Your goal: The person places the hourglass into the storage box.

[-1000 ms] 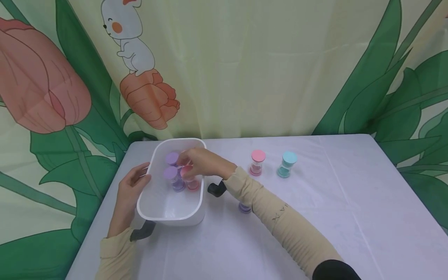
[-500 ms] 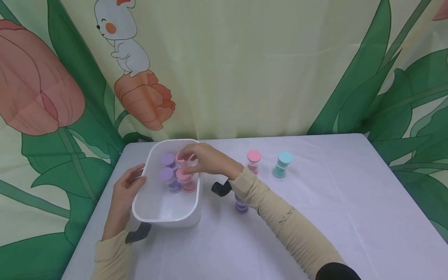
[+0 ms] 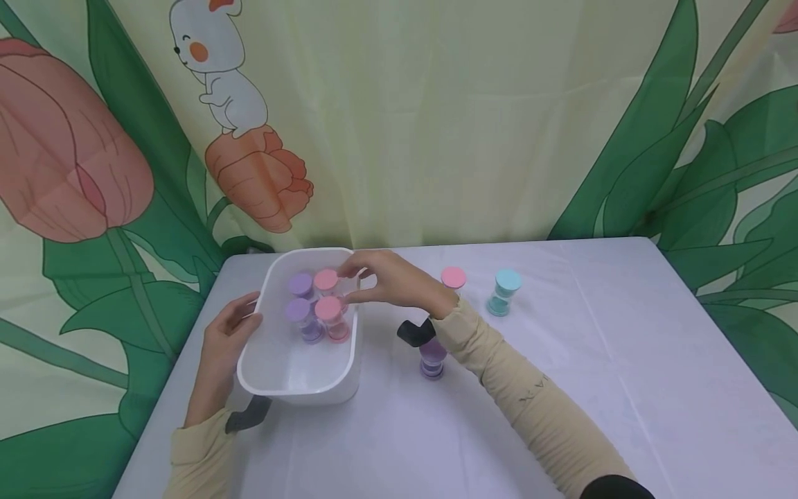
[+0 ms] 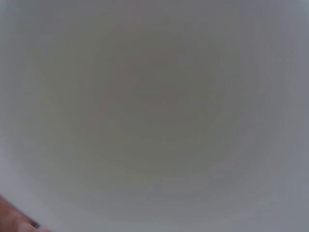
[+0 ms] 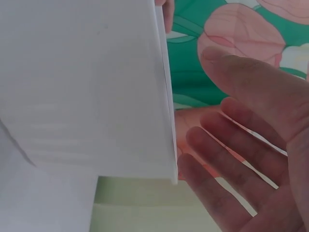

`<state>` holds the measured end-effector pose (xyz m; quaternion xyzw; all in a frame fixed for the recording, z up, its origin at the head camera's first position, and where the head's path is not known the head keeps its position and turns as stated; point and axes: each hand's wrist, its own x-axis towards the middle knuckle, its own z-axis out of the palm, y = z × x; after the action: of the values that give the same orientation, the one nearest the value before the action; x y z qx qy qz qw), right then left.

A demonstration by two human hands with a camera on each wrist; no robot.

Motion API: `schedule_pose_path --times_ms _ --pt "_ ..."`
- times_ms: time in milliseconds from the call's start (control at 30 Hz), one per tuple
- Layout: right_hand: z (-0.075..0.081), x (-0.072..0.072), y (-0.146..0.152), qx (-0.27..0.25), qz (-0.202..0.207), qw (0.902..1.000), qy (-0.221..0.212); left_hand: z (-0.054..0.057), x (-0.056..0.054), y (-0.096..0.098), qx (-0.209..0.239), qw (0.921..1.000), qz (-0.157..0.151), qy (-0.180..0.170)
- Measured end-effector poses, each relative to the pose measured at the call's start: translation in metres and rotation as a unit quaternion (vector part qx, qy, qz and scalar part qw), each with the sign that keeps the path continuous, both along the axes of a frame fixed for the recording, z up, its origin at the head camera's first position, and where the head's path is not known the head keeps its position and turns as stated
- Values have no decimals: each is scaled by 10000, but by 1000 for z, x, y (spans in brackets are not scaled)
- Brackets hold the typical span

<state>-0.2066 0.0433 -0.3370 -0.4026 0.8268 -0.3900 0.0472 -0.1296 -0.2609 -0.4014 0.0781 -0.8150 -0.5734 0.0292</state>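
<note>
A white plastic bin [image 3: 293, 374] stands at the left of the table; its blurred wall [image 4: 154, 116] fills the left wrist view. My left hand [image 3: 226, 346] holds the bin's left side, thumb at the rim. Inside, two purple sand timers [image 3: 302, 312] stand beside a nearer pink sand timer [image 3: 330, 309] and a farther pink sand timer [image 3: 326, 279]. Over the bin's right rim is my right hand [image 3: 393, 281], fingers spread apart with nothing between them. The right wrist view shows its fingers [image 5: 217, 159] just beyond the rim.
Right of the bin, a purple sand timer [image 3: 433, 357] stands near my right wrist. Farther back are a pink sand timer [image 3: 453, 277], partly hidden by the arm, and a teal sand timer [image 3: 505, 291]. A printed curtain [image 3: 436, 138] hangs behind the white-covered table [image 3: 592, 367].
My right hand has let go of the pink timer in the bin and drawn back rightward to the rim. The left hand has stayed on the bin.
</note>
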Motion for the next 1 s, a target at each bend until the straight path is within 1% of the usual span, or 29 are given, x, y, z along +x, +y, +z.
schedule_pose_path --times_ms 200,433,567,733,900,1000 --pt "-1 0 12 19 -132 9999 94 1 0 -1 54 10000 -1 -43" --pt "-5 2 25 -129 -314 9994 -72 2 0 -2 68 9999 9 -147" --pt "-7 3 33 -287 -408 9987 -125 2 0 -2 10 9999 14 -143" --pt "-9 6 43 -500 -435 9978 -5 2 0 -2 -44 9999 -2 -129" --pt "-12 8 52 -577 -514 9969 109 2 0 -2 -44 9999 13 -154" --pt "-13 9 58 -599 -595 9964 96 2 0 -2 -23 9999 12 -156"
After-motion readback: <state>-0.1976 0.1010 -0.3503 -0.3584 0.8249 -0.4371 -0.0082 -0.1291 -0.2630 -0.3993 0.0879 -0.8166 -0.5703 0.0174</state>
